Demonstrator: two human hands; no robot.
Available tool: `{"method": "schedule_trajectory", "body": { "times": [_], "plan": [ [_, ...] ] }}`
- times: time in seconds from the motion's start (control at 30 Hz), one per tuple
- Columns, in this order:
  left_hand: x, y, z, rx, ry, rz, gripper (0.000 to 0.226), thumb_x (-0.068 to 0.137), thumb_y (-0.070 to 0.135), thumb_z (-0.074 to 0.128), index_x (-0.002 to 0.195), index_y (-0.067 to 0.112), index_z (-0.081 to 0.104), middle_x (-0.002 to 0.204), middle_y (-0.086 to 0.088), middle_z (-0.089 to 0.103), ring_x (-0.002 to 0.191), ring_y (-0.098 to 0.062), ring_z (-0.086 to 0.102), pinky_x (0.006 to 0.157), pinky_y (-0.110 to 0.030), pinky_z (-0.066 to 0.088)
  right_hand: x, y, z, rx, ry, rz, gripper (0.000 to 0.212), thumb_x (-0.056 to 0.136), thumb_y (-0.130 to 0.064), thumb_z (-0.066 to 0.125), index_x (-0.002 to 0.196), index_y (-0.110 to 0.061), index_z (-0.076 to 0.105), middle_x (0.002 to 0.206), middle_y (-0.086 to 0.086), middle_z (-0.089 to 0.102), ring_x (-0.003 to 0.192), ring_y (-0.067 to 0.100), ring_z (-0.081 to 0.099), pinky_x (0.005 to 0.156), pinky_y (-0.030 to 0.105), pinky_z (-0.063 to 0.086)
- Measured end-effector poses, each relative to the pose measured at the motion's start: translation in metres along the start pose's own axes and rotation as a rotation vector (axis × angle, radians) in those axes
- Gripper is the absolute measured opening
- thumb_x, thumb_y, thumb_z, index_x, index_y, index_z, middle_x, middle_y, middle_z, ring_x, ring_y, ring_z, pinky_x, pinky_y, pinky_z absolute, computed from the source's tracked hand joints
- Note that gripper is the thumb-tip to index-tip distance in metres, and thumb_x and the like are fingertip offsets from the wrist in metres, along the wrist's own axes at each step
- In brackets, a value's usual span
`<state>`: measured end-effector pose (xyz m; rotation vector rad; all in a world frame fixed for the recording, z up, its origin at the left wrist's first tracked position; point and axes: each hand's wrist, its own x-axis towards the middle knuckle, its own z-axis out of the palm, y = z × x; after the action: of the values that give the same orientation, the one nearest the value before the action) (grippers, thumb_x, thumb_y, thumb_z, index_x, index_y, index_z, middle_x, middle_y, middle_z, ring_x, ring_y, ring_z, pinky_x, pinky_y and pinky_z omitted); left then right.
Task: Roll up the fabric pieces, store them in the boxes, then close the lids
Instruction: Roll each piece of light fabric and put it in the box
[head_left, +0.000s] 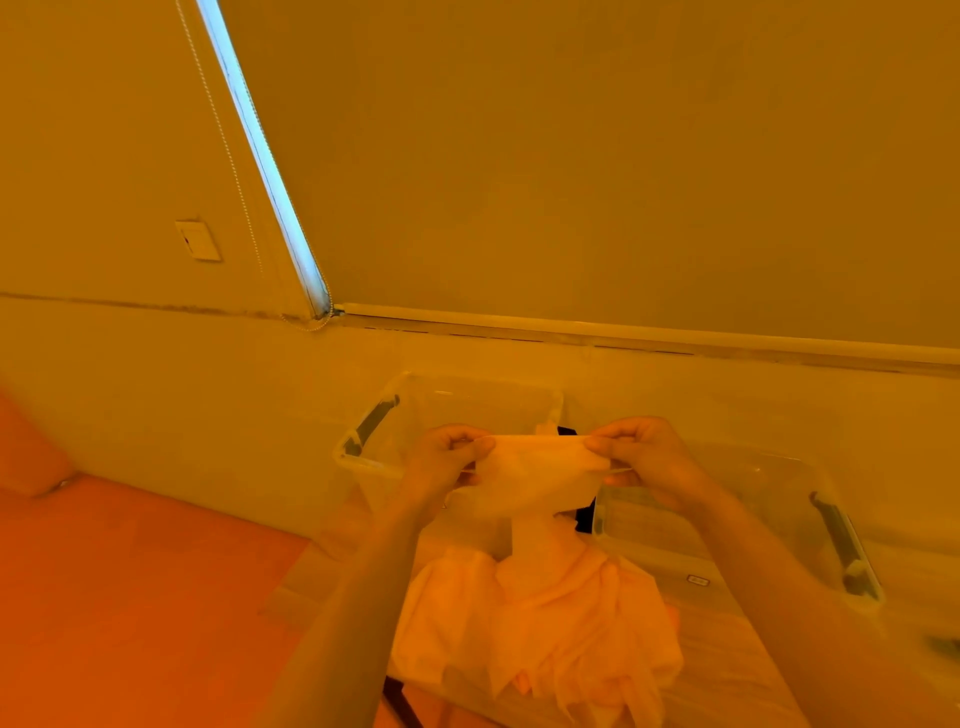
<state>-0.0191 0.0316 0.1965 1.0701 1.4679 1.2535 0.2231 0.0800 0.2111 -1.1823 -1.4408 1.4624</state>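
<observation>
A pale fabric piece hangs stretched between my two hands. My left hand pinches its upper left corner and my right hand pinches its upper right corner. Behind my hands stands a clear plastic box with a dark handle, open on top. To the right stands a second clear box, also with a dark handle. A heap of several more pale fabric pieces lies below my hands. No lids are plainly in view.
The boxes stand against a pale wall under a window blind with a bead cord. An orange surface spreads at the left. A dark object shows between the two boxes.
</observation>
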Motion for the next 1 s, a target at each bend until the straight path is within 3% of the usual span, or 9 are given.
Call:
{"method": "schedule_trajectory", "body": {
  "times": [0.27,0.6,0.7,0.83,0.93,1.0],
  "plan": [
    [0.004,-0.020,0.005,-0.086,0.001,-0.068,0.010,0.090,0.002,0.060,0.087,0.009,0.066,0.083,-0.005,0.065,0.074,-0.014,0.062,0.060,-0.018,0.055,-0.002,0.022,0.002,0.047,-0.031,0.058,0.009,0.090,-0.007,0.062,0.088,-0.013,0.068,0.086,0.003,0.070,0.067,0.011,0.068,0.052,0.018,0.053],
    [0.012,-0.043,0.003,-0.081,-0.009,-0.069,0.012,0.089,0.002,0.061,0.080,0.008,0.066,0.115,-0.008,0.061,0.083,-0.012,0.063,0.058,-0.017,0.055,0.006,0.047,-0.003,0.074,-0.031,0.128,0.010,0.091,-0.010,0.062,0.096,-0.014,0.070,0.097,0.010,0.069,0.080,0.019,0.067,0.059,0.022,0.055],
    [0.012,-0.044,0.004,-0.034,0.026,-0.059,0.012,0.090,0.005,0.062,0.079,0.007,0.066,0.119,-0.019,0.062,0.076,-0.013,0.063,0.056,-0.017,0.055,0.008,0.049,-0.002,0.078,-0.033,0.132,0.010,0.090,-0.010,0.063,0.095,-0.014,0.070,0.094,0.009,0.070,0.078,0.018,0.067,0.058,0.022,0.054],
    [0.010,-0.041,0.006,0.040,0.102,-0.029,0.022,0.090,0.010,0.065,0.068,0.008,0.062,0.123,-0.030,0.057,0.051,-0.001,0.060,0.047,-0.017,0.051,0.010,0.051,-0.001,0.083,-0.027,0.133,0.010,0.089,-0.009,0.064,0.090,-0.015,0.071,0.089,0.007,0.072,0.075,0.016,0.068,0.057,0.021,0.054],
    [0.010,-0.040,0.004,0.068,0.097,-0.004,0.023,0.090,0.012,0.065,0.067,0.010,0.063,0.097,-0.020,0.066,0.045,0.001,0.056,0.043,-0.015,0.046,0.012,0.052,0.002,0.102,-0.014,0.135,0.010,0.089,-0.008,0.064,0.089,-0.015,0.071,0.085,0.005,0.071,0.068,0.011,0.068,0.053,0.019,0.052],
    [0.010,-0.041,0.003,0.053,0.046,-0.011,0.012,0.091,0.012,0.064,0.089,0.002,0.070,0.084,-0.009,0.063,0.048,0.002,0.056,0.045,-0.014,0.044,0.013,0.053,0.002,0.107,-0.009,0.132,0.010,0.089,-0.008,0.064,0.089,-0.014,0.071,0.084,0.004,0.071,0.067,0.011,0.068,0.053,0.018,0.052]
  ]
}}
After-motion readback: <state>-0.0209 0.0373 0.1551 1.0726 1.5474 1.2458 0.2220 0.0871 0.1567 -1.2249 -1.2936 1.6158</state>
